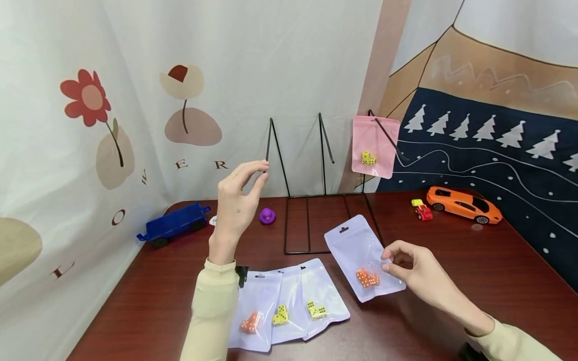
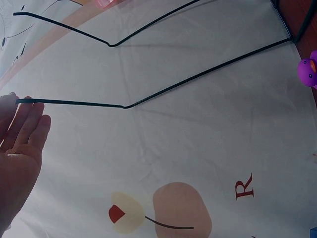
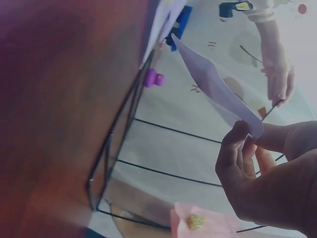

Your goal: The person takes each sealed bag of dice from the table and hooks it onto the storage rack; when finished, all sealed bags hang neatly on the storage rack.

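Three pale bags are laid on the counter; above it, a similar bag with orange dice is pinched by the right hand; the left hook of the rack is pinched by the left hand; a pink bag is hung on the right hook.

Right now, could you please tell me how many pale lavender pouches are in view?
4: a held pouch in the right hand; on the table, the overlapping left pouch, middle pouch and right pouch. Others may be hidden beneath.
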Tool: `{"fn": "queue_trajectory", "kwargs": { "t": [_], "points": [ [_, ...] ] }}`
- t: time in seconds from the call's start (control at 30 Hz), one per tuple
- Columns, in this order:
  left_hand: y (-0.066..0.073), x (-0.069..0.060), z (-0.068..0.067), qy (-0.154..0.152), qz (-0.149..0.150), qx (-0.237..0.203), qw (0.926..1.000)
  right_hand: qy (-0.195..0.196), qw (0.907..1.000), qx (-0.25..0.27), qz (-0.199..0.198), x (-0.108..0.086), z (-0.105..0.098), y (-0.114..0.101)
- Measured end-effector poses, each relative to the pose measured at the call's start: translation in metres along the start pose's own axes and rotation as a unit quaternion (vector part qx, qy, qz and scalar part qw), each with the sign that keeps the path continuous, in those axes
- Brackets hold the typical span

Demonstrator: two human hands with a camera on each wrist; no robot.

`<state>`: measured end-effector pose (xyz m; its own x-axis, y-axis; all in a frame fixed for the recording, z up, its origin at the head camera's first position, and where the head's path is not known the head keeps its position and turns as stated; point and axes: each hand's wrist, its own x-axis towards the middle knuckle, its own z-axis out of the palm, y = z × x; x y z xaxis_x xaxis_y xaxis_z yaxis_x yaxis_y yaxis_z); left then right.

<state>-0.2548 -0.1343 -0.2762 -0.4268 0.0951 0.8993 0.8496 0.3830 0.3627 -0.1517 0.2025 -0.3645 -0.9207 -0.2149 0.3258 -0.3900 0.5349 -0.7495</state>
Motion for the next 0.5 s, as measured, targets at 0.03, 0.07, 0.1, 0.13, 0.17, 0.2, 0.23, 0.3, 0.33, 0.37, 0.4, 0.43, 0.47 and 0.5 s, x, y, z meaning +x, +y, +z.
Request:
{"fn": "queue_trajectory", "kwargs": {
  "t": [0.03,0.07,0.1,0.13,0.17,0.2,0.23,0.3,0.33,0.37,0.4,0.43,0.47,0.5],
  "points": [
    [0.0,0.0,0.0,0.0,-0.002,0.0,1.0,0.003,1.0,-0.003,-0.003,0.002,0.0,-0.002],
    [0.0,0.0,0.0,0.0,-0.004,0.0,1.0,0.005,0.9999,-0.006,-0.007,0.004,-0.001,-0.004],
    [0.001,0.0,-0.001,0.0,-0.004,0.0,1.0,0.006,0.9999,-0.008,-0.009,0.006,-0.001,-0.006],
    [0.001,0.0,-0.001,0.0,-0.005,-0.001,1.0,0.008,0.9999,-0.009,-0.009,0.008,-0.002,-0.008],
    [0.001,0.0,-0.001,0.0,-0.005,-0.002,1.0,0.008,0.9999,-0.007,-0.009,0.01,-0.002,-0.01],
    [0.001,0.0,-0.001,-0.001,-0.005,-0.002,1.0,0.008,0.9999,-0.006,-0.011,0.011,-0.002,-0.012],
    [0.002,0.0,-0.001,-0.001,-0.006,-0.003,1.0,0.01,0.9999,-0.004,-0.012,0.013,-0.002,-0.014],
    [0.003,0.001,-0.001,0.0,-0.007,-0.003,1.0,0.015,0.9998,0.0,-0.015,0.015,-0.002,-0.018],
    [0.003,0.001,-0.001,0.0,-0.007,-0.003,1.0,0.019,0.9997,0.004,-0.018,0.016,-0.002,-0.02],
    [0.003,0.0,-0.001,0.0,-0.006,-0.004,1.0,0.023,0.9995,0.008,-0.02,0.017,-0.002,-0.022],
    [0.003,0.001,-0.001,-0.001,-0.006,-0.004,1.0,0.028,0.9993,0.012,-0.024,0.018,-0.002,-0.023],
    [0.003,0.0,-0.001,-0.001,-0.005,-0.005,1.0,0.032,0.999,0.018,-0.027,0.019,-0.002,-0.025],
    [0.002,0.0,-0.001,-0.002,-0.003,-0.006,1.0,0.036,0.9986,0.023,-0.032,0.021,-0.002,-0.027],
    [0.002,0.0,-0.001,-0.003,-0.001,-0.006,1.0,0.041,0.9981,0.028,-0.037,0.022,-0.002,-0.028]
  ]
}}
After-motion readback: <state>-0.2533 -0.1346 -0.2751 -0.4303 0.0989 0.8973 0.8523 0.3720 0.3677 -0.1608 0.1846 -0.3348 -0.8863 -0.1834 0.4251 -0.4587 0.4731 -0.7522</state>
